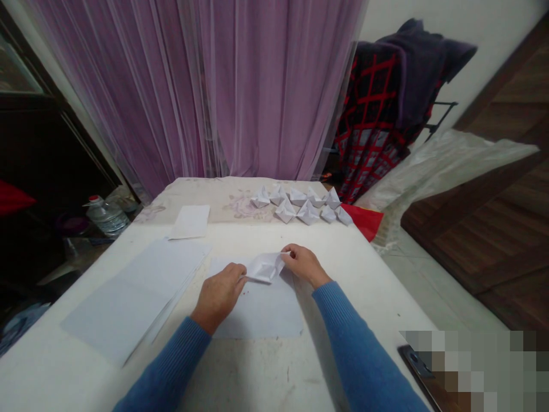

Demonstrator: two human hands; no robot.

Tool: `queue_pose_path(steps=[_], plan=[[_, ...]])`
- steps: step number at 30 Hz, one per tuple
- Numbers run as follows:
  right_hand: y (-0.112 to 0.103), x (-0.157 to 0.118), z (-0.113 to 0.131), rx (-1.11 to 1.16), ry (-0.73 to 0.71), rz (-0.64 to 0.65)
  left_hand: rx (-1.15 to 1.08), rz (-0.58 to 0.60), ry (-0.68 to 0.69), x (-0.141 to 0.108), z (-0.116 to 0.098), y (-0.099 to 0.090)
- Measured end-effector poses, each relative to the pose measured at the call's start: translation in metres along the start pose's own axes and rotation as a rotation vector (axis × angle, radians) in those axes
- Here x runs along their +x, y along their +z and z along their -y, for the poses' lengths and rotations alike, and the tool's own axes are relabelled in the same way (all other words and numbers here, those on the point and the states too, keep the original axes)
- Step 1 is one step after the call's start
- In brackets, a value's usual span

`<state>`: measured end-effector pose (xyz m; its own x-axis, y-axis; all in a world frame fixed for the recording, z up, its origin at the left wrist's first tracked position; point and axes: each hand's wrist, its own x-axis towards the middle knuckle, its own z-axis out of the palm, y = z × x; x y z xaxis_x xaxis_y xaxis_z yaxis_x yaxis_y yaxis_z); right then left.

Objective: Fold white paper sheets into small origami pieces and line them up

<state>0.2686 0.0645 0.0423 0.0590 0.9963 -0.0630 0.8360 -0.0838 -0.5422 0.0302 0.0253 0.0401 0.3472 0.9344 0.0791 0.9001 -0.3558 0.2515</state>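
A partly folded white paper boat (263, 266) is held between my two hands above the table. My left hand (221, 292) pinches its left end, fingers closed. At its upper right corner, my right hand (303, 263) grips the paper between thumb and fingers. Beneath the hands lies a flat white paper sheet (266, 315). Several finished folded paper boats (307, 212) stand in two rows at the far right of the table.
A stack of large white sheets (141, 286) lies on the left of the table (355, 343), with smaller papers (191, 222) behind it. A dark phone-like object (418, 363) is at the lower right edge. A water bottle (107, 216) stands off the table's left side.
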Motion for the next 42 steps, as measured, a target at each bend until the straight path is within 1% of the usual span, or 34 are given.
queue_pose_path(steps=[2,5,8,10,15,17,18,21,24,27,30,36,42], plan=[[0.0,-0.003,-0.008,0.108,-0.087,0.036,-0.075,-0.043,-0.051,0.001,0.003,0.002],[0.0,-0.005,-0.022,0.253,-0.278,0.067,-0.174,-0.084,-0.135,0.002,0.008,0.005],[0.001,-0.004,-0.033,0.315,-0.434,0.067,-0.25,-0.123,-0.199,0.001,0.01,0.009],[0.001,-0.002,-0.035,0.318,-0.484,0.064,-0.298,-0.154,-0.228,0.0,0.01,0.013],[-0.005,-0.006,-0.029,0.138,-0.425,0.072,-0.426,-0.242,-0.282,0.001,0.016,0.027],[-0.007,-0.012,-0.025,0.066,-0.434,0.044,-0.473,-0.27,-0.313,0.003,0.02,0.032],[-0.007,-0.015,-0.022,0.04,-0.44,0.012,-0.494,-0.279,-0.328,0.004,0.022,0.034],[-0.002,-0.023,-0.012,-0.03,-0.416,-0.148,-0.532,-0.29,-0.349,0.005,0.027,0.038],[0.006,-0.022,0.001,-0.109,-0.322,-0.271,-0.539,-0.299,-0.332,0.003,0.027,0.04],[0.012,-0.007,0.017,-0.213,-0.163,-0.319,-0.556,-0.304,-0.33,0.001,0.026,0.042],[0.012,0.014,0.03,-0.311,-0.076,-0.295,-0.598,-0.327,-0.348,0.002,0.027,0.043],[0.014,0.056,0.043,-0.362,-0.04,-0.291,-0.699,-0.341,-0.39,0.005,0.033,0.05],[0.017,0.083,0.049,-0.372,-0.002,-0.305,-0.748,-0.371,-0.373,0.006,0.036,0.054]])
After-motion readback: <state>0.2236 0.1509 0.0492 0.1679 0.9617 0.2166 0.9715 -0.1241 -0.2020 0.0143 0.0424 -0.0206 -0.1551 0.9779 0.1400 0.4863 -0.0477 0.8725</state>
